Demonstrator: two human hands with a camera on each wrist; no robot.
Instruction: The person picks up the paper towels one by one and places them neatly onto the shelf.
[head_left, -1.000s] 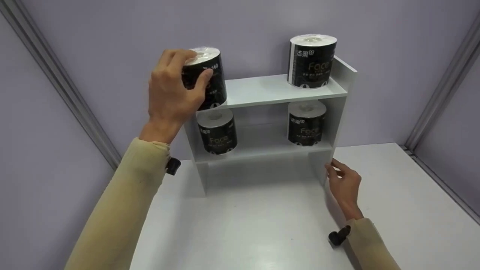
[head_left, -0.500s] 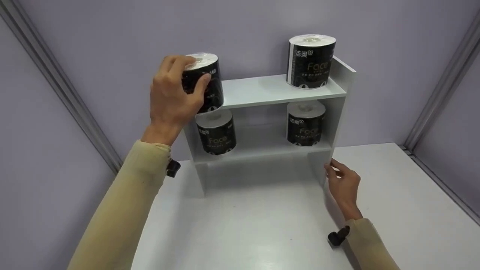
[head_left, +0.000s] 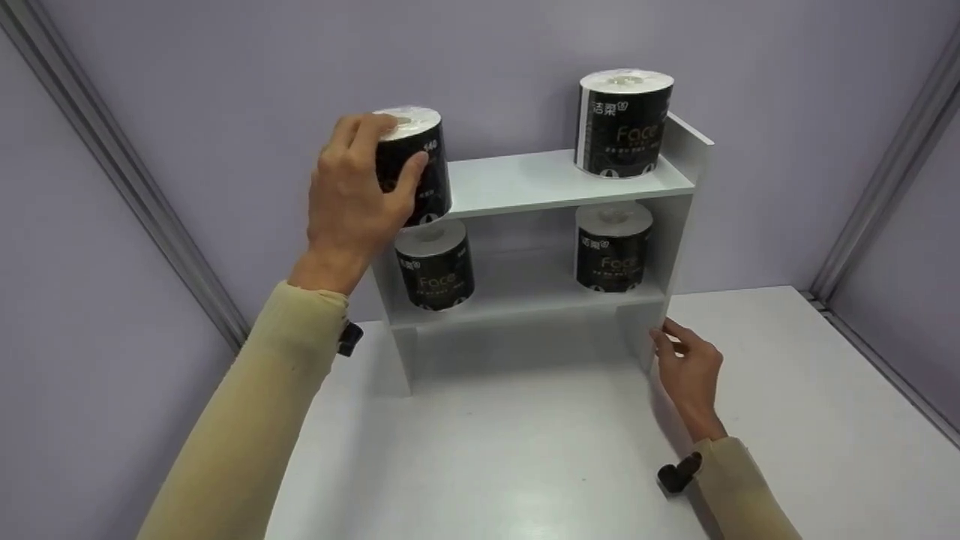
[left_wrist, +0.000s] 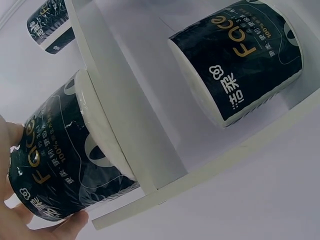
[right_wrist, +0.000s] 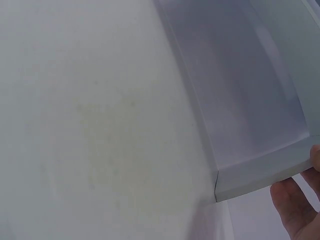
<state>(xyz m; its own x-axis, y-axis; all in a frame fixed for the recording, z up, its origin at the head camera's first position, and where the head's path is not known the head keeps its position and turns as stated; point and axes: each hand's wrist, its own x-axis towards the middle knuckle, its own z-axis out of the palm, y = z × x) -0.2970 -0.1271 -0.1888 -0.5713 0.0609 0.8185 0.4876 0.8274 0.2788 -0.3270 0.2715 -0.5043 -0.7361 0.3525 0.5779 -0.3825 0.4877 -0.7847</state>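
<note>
My left hand [head_left: 352,191] grips a toilet roll [head_left: 433,176] in black wrapping, its fingers over the white top and its thumb on the front. That roll stands at the left end of the top board of a white two-tier shelf [head_left: 517,180]. In the left wrist view, the base of the held toilet roll [left_wrist: 60,155] is right at the board's edge. Low on the right, my right hand [head_left: 688,371] pinches the front edge of the shelf's side panel [right_wrist: 260,177], thumb and fingers on opposite faces in the right wrist view.
Another wrapped roll [head_left: 626,127] stands at the top board's right end. Below, one roll [head_left: 437,274] sits at the left and one roll [head_left: 613,255] at the right of the lower board. The shelf stands on a white table [head_left: 517,450] before a pale wall [head_left: 510,45].
My left hand has lowered the toilet roll a little and shifted slightly right with it at the top board's left end. The right hand keeps its place on the side panel.
</note>
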